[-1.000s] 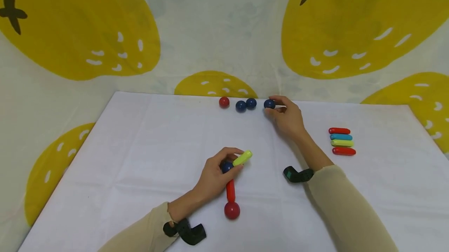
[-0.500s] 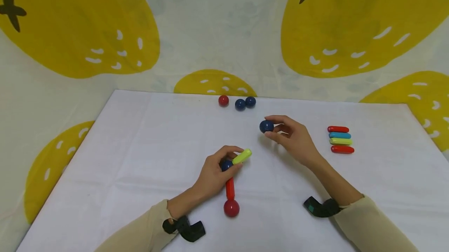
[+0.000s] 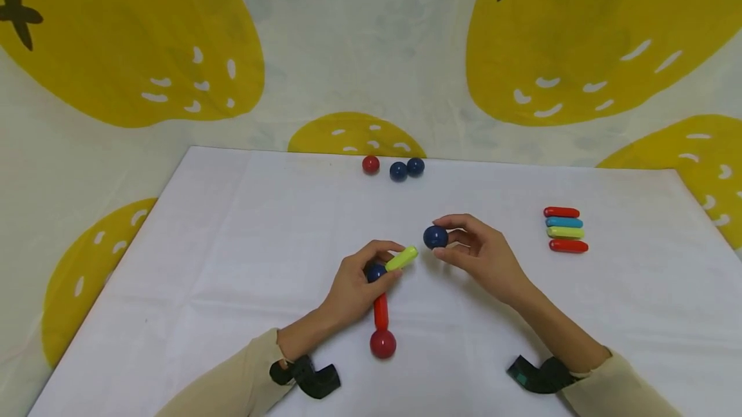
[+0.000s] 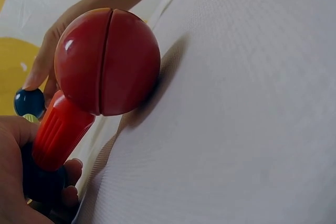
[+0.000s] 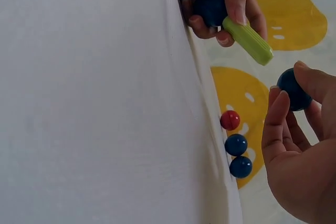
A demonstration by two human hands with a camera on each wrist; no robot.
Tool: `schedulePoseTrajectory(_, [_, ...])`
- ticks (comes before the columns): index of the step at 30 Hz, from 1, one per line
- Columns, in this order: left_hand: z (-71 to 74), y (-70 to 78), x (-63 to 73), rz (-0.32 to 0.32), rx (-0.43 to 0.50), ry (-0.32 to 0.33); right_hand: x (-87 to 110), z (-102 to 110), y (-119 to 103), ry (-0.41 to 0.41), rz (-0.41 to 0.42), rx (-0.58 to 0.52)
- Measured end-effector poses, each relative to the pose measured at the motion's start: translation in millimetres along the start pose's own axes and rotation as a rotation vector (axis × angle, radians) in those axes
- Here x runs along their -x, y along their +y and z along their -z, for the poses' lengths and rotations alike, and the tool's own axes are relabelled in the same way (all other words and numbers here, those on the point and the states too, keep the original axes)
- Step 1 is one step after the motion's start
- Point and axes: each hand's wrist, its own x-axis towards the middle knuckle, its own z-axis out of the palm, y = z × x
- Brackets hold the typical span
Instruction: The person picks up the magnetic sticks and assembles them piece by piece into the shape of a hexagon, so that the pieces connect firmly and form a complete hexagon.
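My left hand [image 3: 353, 285] grips a dark blue ball [image 5: 211, 9] that joins two rods. A red rod [image 3: 380, 312] runs from it toward me and ends in a red ball [image 3: 383, 344]. The yellow-green rod [image 3: 402, 258] sticks out of the blue ball to the upper right, its far end free. Between thumb and fingertips my right hand [image 3: 489, 262] pinches another dark blue ball [image 3: 435, 237]. That ball is just beyond the free tip of the yellow-green rod, with a small gap between them in the right wrist view.
A loose red ball [image 3: 371, 164] and two blue balls [image 3: 398, 171] lie by the back edge of the white table [image 3: 261, 223]. On the right, red, blue and yellow-green rods [image 3: 565, 232] lie side by side. A patterned cloth [image 3: 371, 49] hangs behind.
My right hand has brought the blue ball from the back edge toward me and slightly left, close to the yellow-green rod. The left hand and its joined pieces have stayed nearly still.
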Motion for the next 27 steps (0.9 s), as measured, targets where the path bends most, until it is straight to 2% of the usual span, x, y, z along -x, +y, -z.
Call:
schedulePoseTrajectory(7, [-1.2,-0.5,-1.0,0.009,0.01,-0.013,3.9,-5.6,6.0,0.001,-0.001,-0.167])
schedulePoseTrajectory(13, [-6.3,-25.4,-3.2,0.016,0.004,-0.023,5.9,-13.9,6.5,-0.03,0.043,-0.235])
schedulePoseTrajectory(17, [-6.6,-34.3,-2.7,0.006,0.003,-0.025,5.5,-15.6,8.0,-0.036,0.04,-0.244])
schedulePoseTrajectory(22, [-6.1,-35.8,-2.0,-0.029,-0.002,-0.025,6.0,-15.3,9.2,-0.052,0.016,-0.217])
schedulePoseTrajectory(27, [-6.2,-36.0,-1.6,-0.05,0.012,-0.058,7.4,-17.2,7.7,-0.076,0.027,-0.153])
